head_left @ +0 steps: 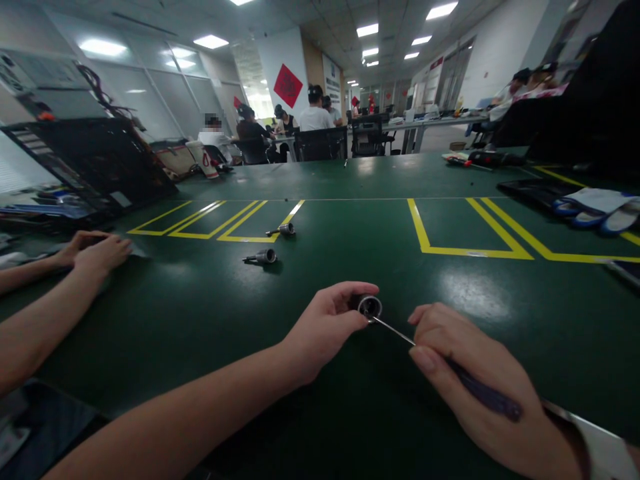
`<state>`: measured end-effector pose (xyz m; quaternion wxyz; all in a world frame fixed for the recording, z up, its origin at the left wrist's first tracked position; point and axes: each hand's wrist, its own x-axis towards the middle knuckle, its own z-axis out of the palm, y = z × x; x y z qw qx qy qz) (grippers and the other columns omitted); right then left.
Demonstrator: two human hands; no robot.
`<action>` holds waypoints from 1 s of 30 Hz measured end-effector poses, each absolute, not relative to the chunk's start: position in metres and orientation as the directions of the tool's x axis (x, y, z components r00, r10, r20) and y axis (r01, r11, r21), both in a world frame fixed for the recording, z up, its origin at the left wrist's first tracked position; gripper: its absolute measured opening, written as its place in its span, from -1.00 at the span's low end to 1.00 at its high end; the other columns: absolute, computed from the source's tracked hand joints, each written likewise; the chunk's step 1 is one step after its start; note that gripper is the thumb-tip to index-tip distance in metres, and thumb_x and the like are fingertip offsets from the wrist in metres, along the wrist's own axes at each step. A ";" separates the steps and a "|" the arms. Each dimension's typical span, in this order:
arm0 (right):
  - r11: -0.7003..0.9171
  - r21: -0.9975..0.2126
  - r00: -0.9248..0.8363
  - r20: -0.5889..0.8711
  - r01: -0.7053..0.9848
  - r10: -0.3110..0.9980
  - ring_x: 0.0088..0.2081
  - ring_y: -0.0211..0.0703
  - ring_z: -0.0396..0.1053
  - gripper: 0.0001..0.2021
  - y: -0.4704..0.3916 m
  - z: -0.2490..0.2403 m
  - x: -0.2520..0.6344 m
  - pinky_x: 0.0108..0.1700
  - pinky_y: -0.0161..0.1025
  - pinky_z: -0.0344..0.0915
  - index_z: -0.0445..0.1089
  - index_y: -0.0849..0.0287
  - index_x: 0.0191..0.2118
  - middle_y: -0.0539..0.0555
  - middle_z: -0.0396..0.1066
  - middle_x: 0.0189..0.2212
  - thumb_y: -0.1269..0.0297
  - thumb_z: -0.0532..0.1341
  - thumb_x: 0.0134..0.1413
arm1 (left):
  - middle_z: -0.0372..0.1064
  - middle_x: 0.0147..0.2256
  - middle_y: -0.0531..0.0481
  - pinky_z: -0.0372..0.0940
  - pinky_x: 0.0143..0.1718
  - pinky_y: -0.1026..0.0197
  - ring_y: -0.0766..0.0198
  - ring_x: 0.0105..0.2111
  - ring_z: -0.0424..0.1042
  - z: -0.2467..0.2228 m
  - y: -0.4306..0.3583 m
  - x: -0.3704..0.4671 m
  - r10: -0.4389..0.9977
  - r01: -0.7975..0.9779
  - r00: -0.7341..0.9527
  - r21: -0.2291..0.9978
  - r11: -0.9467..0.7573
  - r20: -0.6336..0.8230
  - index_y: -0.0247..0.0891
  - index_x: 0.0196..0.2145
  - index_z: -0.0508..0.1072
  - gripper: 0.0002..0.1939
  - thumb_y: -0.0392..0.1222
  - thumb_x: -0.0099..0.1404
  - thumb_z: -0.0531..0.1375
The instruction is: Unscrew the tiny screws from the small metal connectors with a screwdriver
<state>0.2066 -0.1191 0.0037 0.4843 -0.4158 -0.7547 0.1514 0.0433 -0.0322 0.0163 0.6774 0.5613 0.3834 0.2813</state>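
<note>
Green desk (200, 313) space fills the foreground of a lit office. At far left, a co-worker's hands (103, 253) are close together. Next, two metal fittings (263, 256) lie apart from each other. At center, the left hand (325, 323) pinches a cup-shaped fitting (370, 307) between thumb and fingers, above the desk. Rightward, the right hand (475, 363) grips a purple-handled tool (487, 395); its slim shaft reaches the cup's mouth.

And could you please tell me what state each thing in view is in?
Left hand: closed on the held metal part
Held metal part: open end facing the camera
Right hand: closed around the thin-shafted tool
Thin-shafted tool: tip at the held part's mouth
Nearer loose part: lying on its side
Farther loose part: lying on its side
Ceiling lights: lit
</note>
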 end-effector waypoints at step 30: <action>0.456 -0.726 0.100 0.580 0.515 0.809 -0.53 -0.27 0.22 -0.75 -0.116 0.005 0.217 -0.25 -0.18 0.25 0.23 0.11 -0.53 -0.07 0.21 -0.61 0.32 0.03 0.18 | 0.44 -0.14 -0.07 0.31 -0.09 0.07 0.20 -0.15 0.42 0.012 -0.033 0.047 0.844 0.126 0.495 0.978 0.166 -0.207 -0.29 -0.33 0.47 -0.80 -0.45 0.10 0.12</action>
